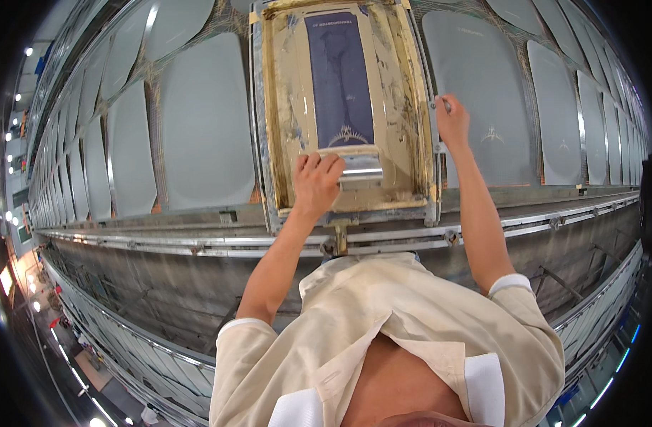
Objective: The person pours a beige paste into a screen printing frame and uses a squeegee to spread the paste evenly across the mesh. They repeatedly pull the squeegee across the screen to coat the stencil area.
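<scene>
Head view looks down on a long desk [197, 277] with metal rails along its near edge, running from left to right across the whole picture. Grey fabric panels [205, 121] with rounded corners lie flat on it in a row, side by side, to either side of the work area; the panel [482, 92] just right of the frame carries a small pale printed motif near its lower end.

Printing screen frame [343, 107], metal-edged with a yellowish, ink-smeared border, lies flat on the desk in the middle, above the person's chest. Its centre is a dark blue stencil strip [338, 78] that runs lengthwise, with a fan-shaped motif at its near end.

Squeegee [360, 167], with a pale handle and a bright metal edge, rests across the near end of the screen, just below the blue strip.

Left hand [315, 186]: fingers curled over the left end of the squeegee, gripping it, palm down, inside the frame.

Right hand [452, 122]: closed on a small metal fitting [445, 104] at the right edge of the frame, fingers pinched around it. The hands are well apart, one on each side of the frame's near right quarter.

Both forearms are bare; cream short sleeves show at the lower edge.
</scene>
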Tool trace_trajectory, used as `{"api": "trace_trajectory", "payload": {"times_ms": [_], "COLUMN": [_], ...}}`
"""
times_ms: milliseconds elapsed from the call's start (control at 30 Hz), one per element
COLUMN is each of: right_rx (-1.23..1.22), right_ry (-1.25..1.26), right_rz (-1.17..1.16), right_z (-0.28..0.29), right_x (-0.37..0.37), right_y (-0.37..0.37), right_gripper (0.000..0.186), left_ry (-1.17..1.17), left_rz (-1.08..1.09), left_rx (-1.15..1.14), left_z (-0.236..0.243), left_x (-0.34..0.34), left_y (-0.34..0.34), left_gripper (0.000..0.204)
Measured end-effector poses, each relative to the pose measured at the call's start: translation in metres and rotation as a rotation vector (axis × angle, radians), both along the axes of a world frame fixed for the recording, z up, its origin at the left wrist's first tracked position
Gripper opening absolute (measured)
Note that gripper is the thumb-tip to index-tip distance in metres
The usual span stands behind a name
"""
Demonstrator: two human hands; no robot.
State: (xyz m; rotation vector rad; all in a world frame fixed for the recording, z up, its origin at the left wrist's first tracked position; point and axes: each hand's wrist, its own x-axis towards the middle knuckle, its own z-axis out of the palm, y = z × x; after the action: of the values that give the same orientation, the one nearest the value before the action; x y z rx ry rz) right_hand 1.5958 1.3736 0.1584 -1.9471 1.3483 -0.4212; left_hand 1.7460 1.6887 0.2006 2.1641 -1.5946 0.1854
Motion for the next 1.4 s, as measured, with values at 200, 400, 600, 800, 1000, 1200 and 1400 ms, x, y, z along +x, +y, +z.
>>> {"api": "trace_trajectory", "payload": {"times_ms": [200,400,600,800,1000,1200,1400], "right_rx": [-0.059,-0.246,-0.28,-0.354,-0.379,-0.312,-0.27], "right_ry": [0.439,-0.138,0.189,0.257,0.229,0.221,0.071], "right_rz": [0.203,0.56,0.931,1.005,1.01,1.06,1.029], "right_z": [0.041,0.082,0.079,0.03,0.038,0.048,0.06], "right_x": [0.014,0.148,0.309,0.328,0.248,0.093,0.003], "right_y": [-0.003,-0.076,-0.126,-0.133,-0.063,0.077,0.156], "right_gripper": [0.029,0.044,0.043,0.036,0.024,0.02,0.024], "left_ry": [-0.069,-0.068,0.138,0.221,0.151,0.244,0.298], "left_rz": [0.009,-0.037,-0.009,0.045,0.001,-0.063,-0.016], "left_rx": [-0.015,-0.06,0.276,0.398,0.285,0.123,0.222], "left_z": [-0.021,-0.009,0.015,0.015,0.001,-0.004,0.02], "left_x": [0.14,0.256,0.313,0.306,0.24,0.083,-0.007], "left_y": [-0.119,-0.227,-0.277,-0.284,-0.214,-0.07,0.009], "left_gripper": [0.035,0.015,0.026,0.027,0.025,0.013,0.017]}}
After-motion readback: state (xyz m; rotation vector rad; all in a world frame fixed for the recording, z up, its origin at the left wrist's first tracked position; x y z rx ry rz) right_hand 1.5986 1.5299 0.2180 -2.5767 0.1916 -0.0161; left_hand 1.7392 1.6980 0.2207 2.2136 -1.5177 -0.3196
